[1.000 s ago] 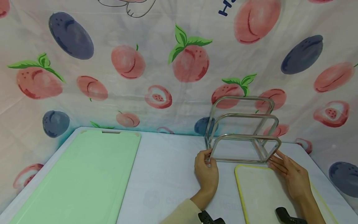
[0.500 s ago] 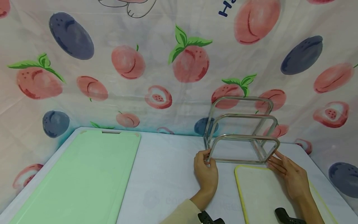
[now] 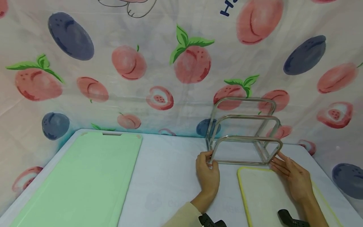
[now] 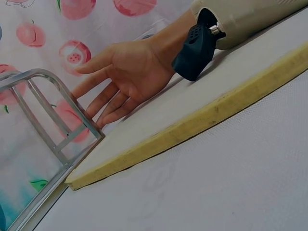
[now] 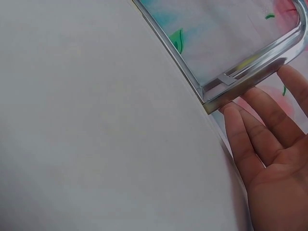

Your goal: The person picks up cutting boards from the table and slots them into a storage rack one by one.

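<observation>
Rack (image 3: 246, 116), metal, three loops set one behind another: stands upright toward the far right of the bench (image 3: 167, 176), directly beyond and between the hands, before a fruit-print cloth (image 3: 158, 63). Loops run crosswise, left to right; the row runs near to far. Neither hand is nearer; each is at one front corner.

Left hand (image 3: 208, 173): fingers and thumb curled, pinching the left front corner; contact partly hidden.

Right hand (image 3: 296, 178): fingers spread and nearly straight, tips touching the right end, nothing gripped.

White board (image 3: 263, 195), yellow-edged: flat, just before the rack, partly under the right hand.

Green board (image 3: 76, 179): flat, left, well apart; long axis near to far.
</observation>
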Action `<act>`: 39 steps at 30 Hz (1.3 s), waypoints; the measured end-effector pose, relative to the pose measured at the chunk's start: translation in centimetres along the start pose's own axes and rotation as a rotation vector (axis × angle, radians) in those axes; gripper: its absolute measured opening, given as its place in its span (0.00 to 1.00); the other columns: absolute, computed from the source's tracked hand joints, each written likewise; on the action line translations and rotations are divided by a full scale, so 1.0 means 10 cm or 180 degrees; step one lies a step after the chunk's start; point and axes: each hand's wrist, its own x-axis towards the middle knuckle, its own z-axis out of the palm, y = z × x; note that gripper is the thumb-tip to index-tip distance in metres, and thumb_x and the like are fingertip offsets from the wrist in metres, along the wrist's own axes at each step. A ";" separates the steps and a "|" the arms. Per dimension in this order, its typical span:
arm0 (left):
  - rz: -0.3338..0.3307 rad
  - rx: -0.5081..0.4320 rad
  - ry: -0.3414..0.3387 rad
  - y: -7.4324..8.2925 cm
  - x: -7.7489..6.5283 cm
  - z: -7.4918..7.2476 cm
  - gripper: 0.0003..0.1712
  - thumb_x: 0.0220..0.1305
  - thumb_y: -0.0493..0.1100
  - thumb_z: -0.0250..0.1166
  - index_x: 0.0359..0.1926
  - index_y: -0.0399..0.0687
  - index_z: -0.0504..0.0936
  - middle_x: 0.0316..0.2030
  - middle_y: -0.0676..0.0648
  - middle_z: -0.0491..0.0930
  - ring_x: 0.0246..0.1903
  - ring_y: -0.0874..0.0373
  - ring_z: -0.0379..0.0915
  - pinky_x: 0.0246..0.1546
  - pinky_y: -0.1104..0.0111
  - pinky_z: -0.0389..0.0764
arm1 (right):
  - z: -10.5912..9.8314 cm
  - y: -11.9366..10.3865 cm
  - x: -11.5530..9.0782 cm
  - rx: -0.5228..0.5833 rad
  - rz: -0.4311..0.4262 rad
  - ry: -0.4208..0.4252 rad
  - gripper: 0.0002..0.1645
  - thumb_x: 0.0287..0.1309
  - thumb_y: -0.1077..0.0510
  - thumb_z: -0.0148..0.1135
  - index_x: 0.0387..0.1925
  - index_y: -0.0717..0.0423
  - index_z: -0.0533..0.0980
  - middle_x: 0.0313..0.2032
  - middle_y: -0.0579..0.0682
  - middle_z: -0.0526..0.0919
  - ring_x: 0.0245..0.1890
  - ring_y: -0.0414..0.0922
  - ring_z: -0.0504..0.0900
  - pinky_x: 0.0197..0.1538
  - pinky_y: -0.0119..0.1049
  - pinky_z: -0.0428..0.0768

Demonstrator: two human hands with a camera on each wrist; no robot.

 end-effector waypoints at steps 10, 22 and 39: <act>-0.0228 -0.0191 -0.0484 0.09 0.03 -0.12 0.21 0.42 0.25 0.57 0.42 0.42 0.74 0.39 0.47 0.72 0.40 0.52 0.67 0.31 0.69 0.73 | -0.01 0.00 0.01 -0.0015 -0.0001 -0.0002 0.23 0.67 0.68 0.27 0.59 0.80 0.50 0.49 0.66 0.73 0.47 0.55 0.75 0.49 0.42 0.70; -0.1001 -0.0617 -0.2865 -0.10 0.33 -0.57 0.32 0.59 0.37 0.55 0.63 0.62 0.57 0.57 0.57 0.55 0.60 0.59 0.50 0.55 0.63 0.60 | 0.02 -0.03 0.02 0.0176 0.0007 -0.0049 0.23 0.67 0.68 0.25 0.59 0.79 0.51 0.48 0.65 0.74 0.47 0.54 0.75 0.48 0.40 0.71; -0.0619 -0.1059 -0.3624 -0.06 0.60 -0.93 0.34 0.63 0.31 0.50 0.67 0.45 0.50 0.60 0.37 0.54 0.62 0.48 0.48 0.59 0.54 0.55 | 0.05 0.00 0.02 0.0007 0.0078 -0.0191 0.23 0.67 0.68 0.24 0.59 0.82 0.48 0.50 0.66 0.72 0.49 0.55 0.73 0.49 0.43 0.69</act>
